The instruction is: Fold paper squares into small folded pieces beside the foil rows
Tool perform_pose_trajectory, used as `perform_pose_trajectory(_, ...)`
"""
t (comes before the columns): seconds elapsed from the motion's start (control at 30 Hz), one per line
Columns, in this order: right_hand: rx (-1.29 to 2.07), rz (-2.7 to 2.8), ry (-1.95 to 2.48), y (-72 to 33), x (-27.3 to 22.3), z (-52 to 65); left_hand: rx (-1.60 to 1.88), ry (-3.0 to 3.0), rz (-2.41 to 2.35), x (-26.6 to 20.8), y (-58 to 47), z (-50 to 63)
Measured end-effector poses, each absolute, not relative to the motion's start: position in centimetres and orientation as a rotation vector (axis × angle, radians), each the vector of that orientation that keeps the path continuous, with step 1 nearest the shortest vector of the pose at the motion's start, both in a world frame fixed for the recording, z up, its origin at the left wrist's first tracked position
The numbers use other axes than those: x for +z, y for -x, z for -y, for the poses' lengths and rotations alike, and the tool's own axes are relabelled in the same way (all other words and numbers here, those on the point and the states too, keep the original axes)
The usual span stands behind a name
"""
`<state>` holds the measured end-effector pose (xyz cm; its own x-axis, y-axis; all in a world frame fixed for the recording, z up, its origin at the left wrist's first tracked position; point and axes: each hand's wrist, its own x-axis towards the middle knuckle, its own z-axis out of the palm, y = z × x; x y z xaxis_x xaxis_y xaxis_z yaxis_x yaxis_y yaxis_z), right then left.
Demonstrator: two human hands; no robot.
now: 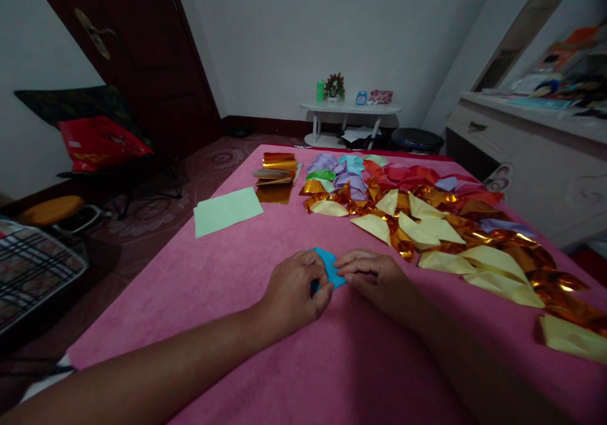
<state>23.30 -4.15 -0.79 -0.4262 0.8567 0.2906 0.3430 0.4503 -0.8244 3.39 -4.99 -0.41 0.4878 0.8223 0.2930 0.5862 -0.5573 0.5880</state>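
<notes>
Pink cloth-covered table (pixel 227 298), dim rm. Nearest, L hand (pixel 296 289) & R hand (pixel 379 277) both pinch one small bright-blue folded paper piece (pixel 331 264), mid-table, apparently part-done; fingers hide its edges. To R, folded pale-yellow paper pieces (pixel 497 267) & shiny gold foil pieces (pixel 404 245), seemingly finished; overlapping, can't count. Beyond L, flat pale-green paper sheets (pixel 227 212), stacked gold foil sheets (pixel 275 195), apparently unused. Far, white table (pixel 351 107), items blurry

Dim light, glints on gold paper (pixel 279 165), edge distortion
</notes>
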Motion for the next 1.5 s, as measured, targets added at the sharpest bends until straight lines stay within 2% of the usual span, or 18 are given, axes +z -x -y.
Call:
perform_pose_trajectory(0.37, 0.814, 1.981, 1.012, -23.0, -1.0, 4.4, 0.808, -2.258, -1.245, -1.0, -3.5, 5.1)
perform_pose_trajectory(0.87, 0.887, 1.943, 1.048, -22.9, -1.3, 4.6, 0.848, -2.278, -1.160, -1.2, -3.5, 5.1)
perform_pose_trajectory(1.3, 0.693, 2.112, 1.012, -22.6, -1.3, 4.6, 0.806, -2.290, -1.213, -1.2, -3.7, 5.2)
perform_pose_trajectory(1.5, 0.553, 2.237, 1.075, -22.4, -1.0, 5.3, 0.908, -2.196, -1.098, -0.9, -3.1, 5.1)
